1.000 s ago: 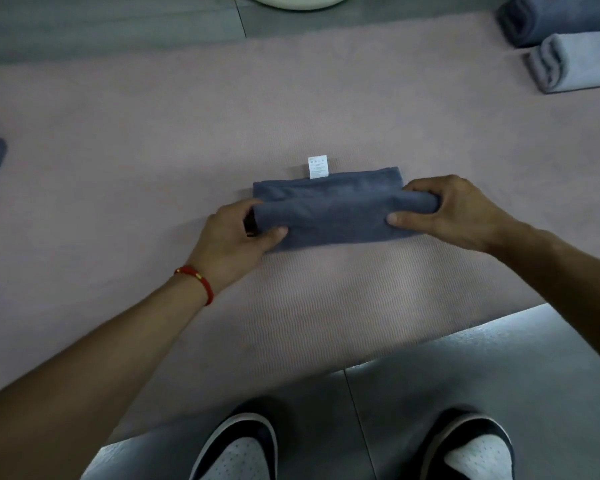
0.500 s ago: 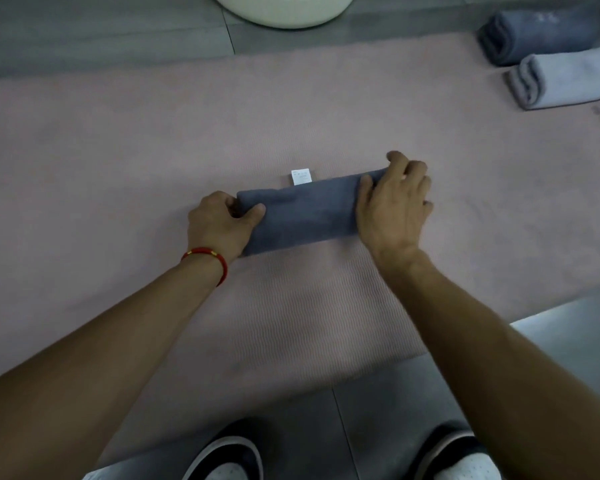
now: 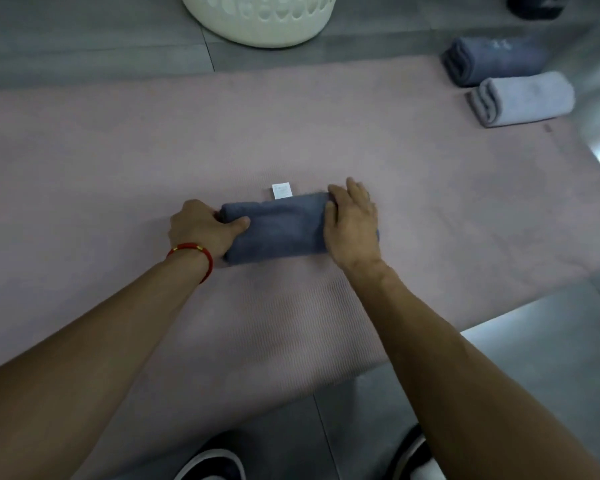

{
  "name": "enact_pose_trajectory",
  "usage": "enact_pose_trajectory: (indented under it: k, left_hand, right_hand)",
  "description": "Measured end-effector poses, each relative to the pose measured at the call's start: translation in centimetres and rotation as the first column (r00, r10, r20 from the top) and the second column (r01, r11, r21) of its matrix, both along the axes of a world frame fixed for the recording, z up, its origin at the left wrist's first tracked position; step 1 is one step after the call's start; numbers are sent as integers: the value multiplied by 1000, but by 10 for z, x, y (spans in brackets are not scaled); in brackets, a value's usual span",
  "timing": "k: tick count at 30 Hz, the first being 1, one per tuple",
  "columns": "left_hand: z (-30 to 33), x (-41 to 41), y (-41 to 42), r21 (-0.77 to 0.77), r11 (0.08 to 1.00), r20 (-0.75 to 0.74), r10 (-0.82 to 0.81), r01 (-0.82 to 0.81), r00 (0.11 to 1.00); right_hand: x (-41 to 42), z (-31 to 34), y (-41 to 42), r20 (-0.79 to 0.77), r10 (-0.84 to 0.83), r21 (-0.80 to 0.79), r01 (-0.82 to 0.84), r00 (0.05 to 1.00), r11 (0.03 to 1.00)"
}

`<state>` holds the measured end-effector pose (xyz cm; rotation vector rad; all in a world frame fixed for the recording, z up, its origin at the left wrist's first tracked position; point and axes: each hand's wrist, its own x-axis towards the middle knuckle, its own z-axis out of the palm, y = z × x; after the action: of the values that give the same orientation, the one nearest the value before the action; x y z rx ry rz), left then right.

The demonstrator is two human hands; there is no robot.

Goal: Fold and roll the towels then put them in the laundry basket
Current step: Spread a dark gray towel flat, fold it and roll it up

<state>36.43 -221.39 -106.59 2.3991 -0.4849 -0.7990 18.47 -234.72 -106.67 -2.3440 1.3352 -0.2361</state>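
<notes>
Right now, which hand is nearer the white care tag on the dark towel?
Right. The right hand presses the dark towel just right of the white tag; the left hand grips the towel's far left end.

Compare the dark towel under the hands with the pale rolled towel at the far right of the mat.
The dark towel is slate blue; the pale towel is light lavender-grey. The left hand grips the dark towel's end and the right hand presses on it; the pale towel lies untouched. Both lie rolled on the pink mat.

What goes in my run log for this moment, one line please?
rolling | left hand grips dark towel end | right hand presses other end | two rolled towels wait | basket beyond mat
</notes>
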Motion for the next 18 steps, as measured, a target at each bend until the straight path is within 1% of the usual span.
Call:
enact_pose_trajectory:
  k: [2, 3, 4, 6, 8, 11, 13, 15, 18]
  left_hand:
    - [1, 3, -2, 23, 1000, -31, -20, 21, 999]
    - [3, 4, -3, 42, 998, -14, -37, 37, 999]
    - [4, 3, -4, 67, 996, 13, -58, 57, 998]
    - [8, 1, -7, 102, 992, 58, -85, 78, 995]
    - [10, -1, -10, 103, 992, 46, -80, 75, 996]
    - [10, 5, -11, 76, 997, -92, 0, 7, 996]
    - [9, 12, -10, 52, 997, -194, 65, -56, 979]
    - [9, 16, -8, 24, 992, -297, 123, -121, 947]
    - [13, 14, -4, -26, 982, -443, 157, -188, 883]
  right_hand:
    - [-10, 5, -3, 39, -136, 20, 135, 990, 991]
    - [-13, 8, -3, 29, -208, 46, 207, 978, 977]
    - [-15, 11, -3, -17, -268, 72, 268, 963, 961]
    - [-13, 18, -3, -141, -319, 112, 336, 937, 935]
    - [-7, 27, -9, -155, -349, 202, 376, 924, 904]
    - [-5, 38, -23, -118, -412, 380, 425, 903, 822]
    - [-7, 44, -30, -73, -455, 516, 424, 888, 745]
    - [-12, 48, -35, -30, -490, 625, 399, 871, 671]
    - [-23, 50, -42, 14, -539, 713, 369, 842, 596]
